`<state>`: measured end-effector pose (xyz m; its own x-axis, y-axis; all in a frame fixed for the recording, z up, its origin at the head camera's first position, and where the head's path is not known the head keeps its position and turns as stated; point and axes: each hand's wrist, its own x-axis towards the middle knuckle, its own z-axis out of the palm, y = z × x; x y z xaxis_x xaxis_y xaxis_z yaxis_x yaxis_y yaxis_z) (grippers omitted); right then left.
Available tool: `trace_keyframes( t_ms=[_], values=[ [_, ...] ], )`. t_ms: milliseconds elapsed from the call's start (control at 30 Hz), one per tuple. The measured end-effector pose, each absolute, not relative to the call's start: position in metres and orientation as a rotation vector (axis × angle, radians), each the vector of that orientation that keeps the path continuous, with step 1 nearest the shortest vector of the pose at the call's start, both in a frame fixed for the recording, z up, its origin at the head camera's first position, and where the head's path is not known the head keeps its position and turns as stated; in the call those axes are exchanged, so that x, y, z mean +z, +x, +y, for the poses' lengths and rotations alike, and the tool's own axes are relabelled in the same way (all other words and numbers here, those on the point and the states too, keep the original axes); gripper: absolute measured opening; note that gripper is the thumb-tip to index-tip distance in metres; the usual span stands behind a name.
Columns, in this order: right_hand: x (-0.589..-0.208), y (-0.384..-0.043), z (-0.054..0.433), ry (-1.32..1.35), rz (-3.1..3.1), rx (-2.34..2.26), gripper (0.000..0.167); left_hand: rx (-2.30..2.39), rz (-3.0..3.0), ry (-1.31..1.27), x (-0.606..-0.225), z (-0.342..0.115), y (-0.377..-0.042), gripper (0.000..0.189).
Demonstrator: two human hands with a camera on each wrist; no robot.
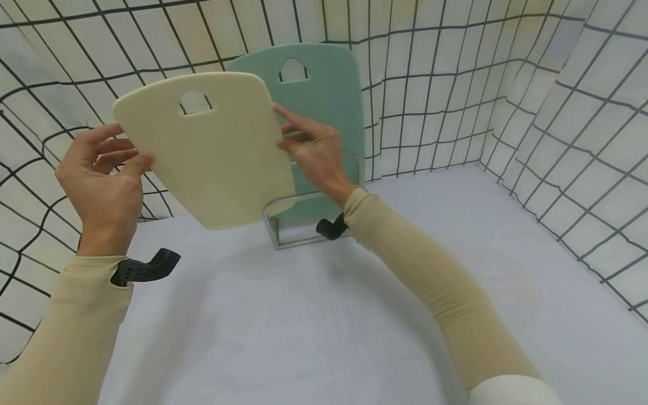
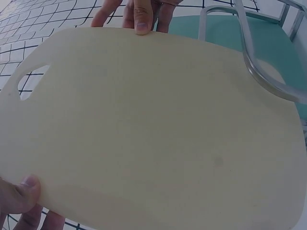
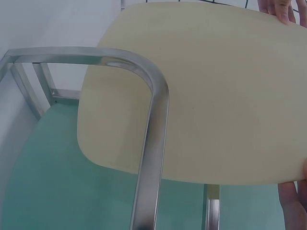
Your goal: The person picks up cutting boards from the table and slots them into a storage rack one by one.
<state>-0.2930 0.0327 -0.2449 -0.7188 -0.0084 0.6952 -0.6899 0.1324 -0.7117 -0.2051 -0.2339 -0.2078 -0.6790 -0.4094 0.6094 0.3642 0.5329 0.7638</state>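
Note:
A cream cutting board with a handle hole is held tilted between both hands. My left hand pinches its left edge, thumb on the near face and fingers behind. On the opposite edge, my right hand pinches with thumb and fingers. The board's lower right corner lies behind the front bar of a metal rack, as the right wrist view also shows. Behind it, a green cutting board stands upright in the rack. The cream board covers part of the green one.
The rack stands on a white table surface. Black wire grid panels rise at the back, left and right, with white sheeting behind them. A dark curved wrist mount juts from the left sleeve, another from the right.

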Motion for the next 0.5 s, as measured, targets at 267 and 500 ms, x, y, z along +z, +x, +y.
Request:
trace_keyframes(
  t_ms=[267, 500],
  values=[
    [-0.2436, -0.2935, 0.0366, 0.657, -1.878, 1.618, 0.052, -1.220, -1.973, 0.033, -0.2052, -0.2274, -0.2041, 0.040],
    [-0.2440, -0.2930, 0.0409, 0.655, -1.890, 1.601, 0.052, -1.201, -1.974, 0.010, -0.2071, -0.2272, -0.2068, 0.041]
  ],
)
